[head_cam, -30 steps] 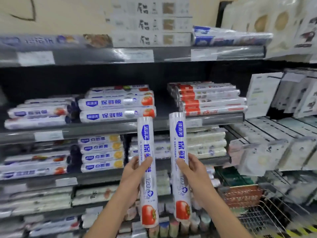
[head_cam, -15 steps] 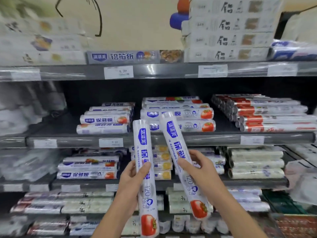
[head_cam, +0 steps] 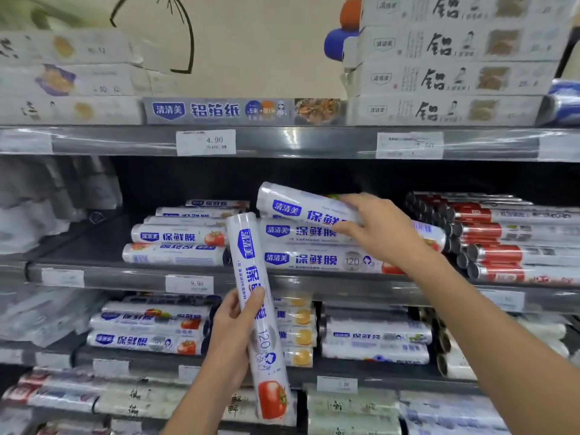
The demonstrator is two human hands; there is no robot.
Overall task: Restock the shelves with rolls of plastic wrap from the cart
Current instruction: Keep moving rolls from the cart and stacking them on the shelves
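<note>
My left hand [head_cam: 233, 337] grips a white plastic wrap roll [head_cam: 254, 293] with blue lettering and a tomato picture, held nearly upright in front of the shelves. My right hand [head_cam: 376, 229] holds a second matching roll [head_cam: 298, 205] almost level, laid over the stack of like rolls [head_cam: 317, 259] on the middle shelf [head_cam: 125, 276]. Its far end is hidden behind my hand. A smaller stack of the same wrap [head_cam: 175, 243] lies to the left on that shelf.
Red-labelled rolls [head_cam: 502, 233] fill the middle shelf's right side. Foil boxes [head_cam: 448, 76] are stacked on the top shelf. More wrap rolls [head_cam: 147, 334] lie on the lower shelves. Price tags [head_cam: 205, 142] line the shelf edges. The cart is out of view.
My right hand has swung its roll from upright to nearly level and moved it up onto the middle shelf's stack. The left hand's roll stays upright. The view has come closer to the shelf.
</note>
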